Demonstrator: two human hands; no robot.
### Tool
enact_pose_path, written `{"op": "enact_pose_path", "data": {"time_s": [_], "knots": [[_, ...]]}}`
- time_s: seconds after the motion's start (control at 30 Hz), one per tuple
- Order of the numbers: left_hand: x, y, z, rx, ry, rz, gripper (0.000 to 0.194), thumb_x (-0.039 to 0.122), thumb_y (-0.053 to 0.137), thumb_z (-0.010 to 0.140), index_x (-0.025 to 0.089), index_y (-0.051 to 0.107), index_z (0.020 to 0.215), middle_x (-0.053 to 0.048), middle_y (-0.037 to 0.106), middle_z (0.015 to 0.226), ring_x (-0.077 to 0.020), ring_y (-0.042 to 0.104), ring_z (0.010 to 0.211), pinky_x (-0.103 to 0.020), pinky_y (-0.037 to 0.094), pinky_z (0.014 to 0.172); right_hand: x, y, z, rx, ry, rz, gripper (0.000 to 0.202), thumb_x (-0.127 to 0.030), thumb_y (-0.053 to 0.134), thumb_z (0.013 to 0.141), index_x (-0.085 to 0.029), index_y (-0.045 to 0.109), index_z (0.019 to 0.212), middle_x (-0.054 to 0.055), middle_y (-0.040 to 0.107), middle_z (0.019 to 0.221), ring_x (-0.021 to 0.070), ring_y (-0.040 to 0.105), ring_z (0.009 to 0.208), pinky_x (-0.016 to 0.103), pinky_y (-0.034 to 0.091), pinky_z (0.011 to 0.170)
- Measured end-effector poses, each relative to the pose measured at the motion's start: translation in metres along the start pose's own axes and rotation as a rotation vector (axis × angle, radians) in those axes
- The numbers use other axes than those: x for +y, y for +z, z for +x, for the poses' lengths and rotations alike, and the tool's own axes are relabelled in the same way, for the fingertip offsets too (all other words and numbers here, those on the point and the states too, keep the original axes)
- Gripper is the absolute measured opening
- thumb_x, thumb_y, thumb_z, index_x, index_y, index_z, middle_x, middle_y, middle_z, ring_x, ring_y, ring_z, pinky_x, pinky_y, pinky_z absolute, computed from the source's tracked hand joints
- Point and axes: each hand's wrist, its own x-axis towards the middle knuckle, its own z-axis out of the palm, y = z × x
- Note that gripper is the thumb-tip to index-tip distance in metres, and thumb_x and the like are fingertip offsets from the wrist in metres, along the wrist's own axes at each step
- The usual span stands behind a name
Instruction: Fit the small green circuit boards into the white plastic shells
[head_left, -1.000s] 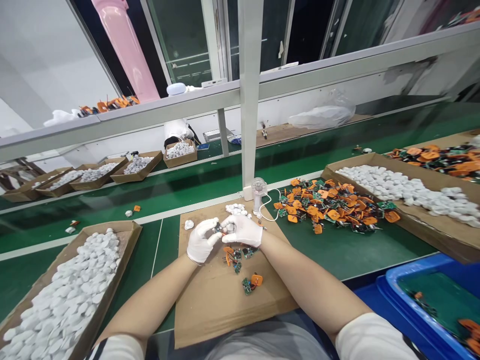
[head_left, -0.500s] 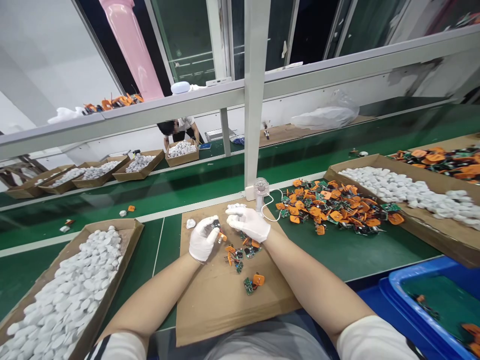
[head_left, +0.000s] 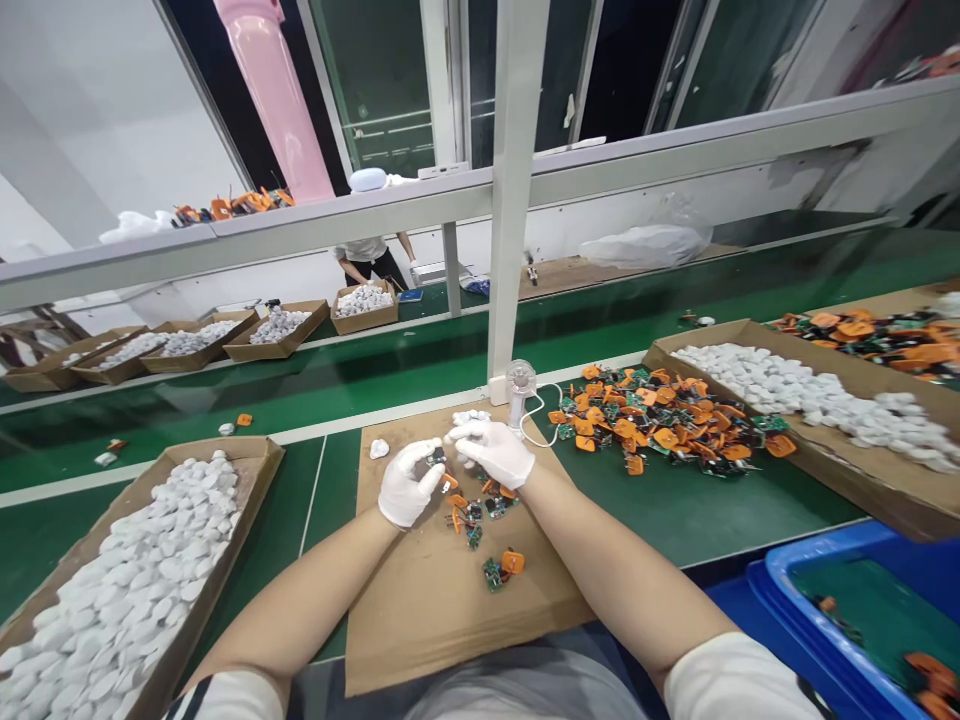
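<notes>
My left hand [head_left: 405,488], in a white glove, pinches a small circuit board [head_left: 436,457] between thumb and fingers. An orange piece [head_left: 450,482] shows just below it. Close on the right, my gloved right hand [head_left: 499,453] curves its fingers toward that board. Its fingertips are drawn together, and whatever is between them is hidden. Under my hands, several circuit boards with orange pieces [head_left: 470,512] lie on a cardboard sheet [head_left: 420,620]. Another green board [head_left: 493,573] with an orange piece lies nearer me. One white piece [head_left: 379,449] and several white parts [head_left: 471,416] are farther back.
A carton of white pieces [head_left: 271,480] stands left; another [head_left: 750,440] stands right. Beside the clear device with a white cable [head_left: 519,385] is a heap of orange-and-green boards [head_left: 660,415]. A blue bin [head_left: 787,580] sits lower right. A person [head_left: 367,255] works beyond the post [head_left: 512,200].
My hands stay close together over the sheet, with the right fingers slightly nearer the left fingertips. The person beyond has straightened up from the far carton. The view has tilted slightly.
</notes>
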Motion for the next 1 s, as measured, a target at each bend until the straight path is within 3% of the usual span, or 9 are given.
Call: {"op": "enact_pose_path", "data": {"time_s": [0.17,0.3,0.43,0.57,0.7,0.8,1.0], "knots": [[0.002,-0.004,-0.002,-0.056,0.003,0.009,0.022,0.029,0.065,0.08,0.019,0.069,0.1,-0.009,0.071,0.109,-0.0263,0.067,0.103,-0.044,0.056,0.095,-0.006,0.001,0.001,-0.01,0.047,-0.153,0.022,-0.032,0.058,0.086,-0.02,0.074,0.096,0.004,0.068,0.073,0.0198,0.064,0.068,0.035,0.051,0.074],[-0.018,-0.002,-0.002,-0.052,0.006,0.034,0.027,0.037,0.066,0.079,0.02,0.068,0.101,-0.008,0.071,0.108,-0.0277,0.068,0.101,-0.045,0.057,0.092,-0.003,-0.001,0.009,0.026,0.083,-0.239,0.023,-0.027,0.06,0.085,-0.023,0.075,0.103,0.003,0.072,0.085,0.0207,0.065,0.09,0.033,0.049,0.086],[-0.025,0.0,-0.002,-0.044,0.001,-0.008,0.027,0.039,0.064,0.08,0.02,0.067,0.1,-0.008,0.071,0.103,-0.0277,0.068,0.098,-0.046,0.059,0.089,0.001,0.001,0.011,0.063,0.136,-0.055,0.025,-0.031,0.065,0.083,-0.022,0.074,0.104,0.004,0.074,0.096,0.0214,0.065,0.1,0.032,0.05,0.088],[-0.01,-0.001,0.0,-0.008,-0.048,0.002,0.03,0.036,0.064,0.08,0.018,0.068,0.104,-0.009,0.071,0.097,-0.0272,0.068,0.096,-0.044,0.059,0.086,-0.005,0.002,0.005,0.026,0.17,0.079,0.036,-0.038,0.071,0.076,-0.015,0.07,0.104,0.008,0.073,0.092,0.0228,0.069,0.086,0.034,0.055,0.075],[0.009,0.0,0.005,0.04,-0.071,-0.029,0.029,0.034,0.064,0.082,0.017,0.068,0.105,-0.011,0.072,0.098,-0.0261,0.069,0.094,-0.04,0.06,0.083,-0.014,-0.003,0.001,-0.018,0.132,0.074,0.022,-0.04,0.075,0.072,-0.02,0.071,0.08,0.004,0.071,0.088,0.0224,0.065,0.093,0.035,0.052,0.083],[0.009,0.002,0.007,0.03,-0.04,-0.021,0.028,0.031,0.063,0.082,0.018,0.066,0.106,-0.011,0.071,0.109,-0.0251,0.069,0.101,-0.041,0.058,0.091,-0.012,-0.004,0.003,-0.092,0.11,0.133,0.017,-0.037,0.075,0.071,-0.021,0.069,0.073,0.004,0.069,0.085,0.0227,0.062,0.092,0.036,0.051,0.081],[0.0,0.002,0.003,0.031,0.016,0.052,0.024,0.026,0.07,0.076,0.019,0.068,0.099,-0.01,0.072,0.106,-0.0249,0.069,0.102,-0.041,0.057,0.094,-0.006,0.002,0.003,-0.142,0.16,0.209,0.019,-0.038,0.073,0.071,-0.021,0.067,0.071,0.001,0.058,0.064,0.0162,0.052,0.059,0.029,0.042,0.054]]}}
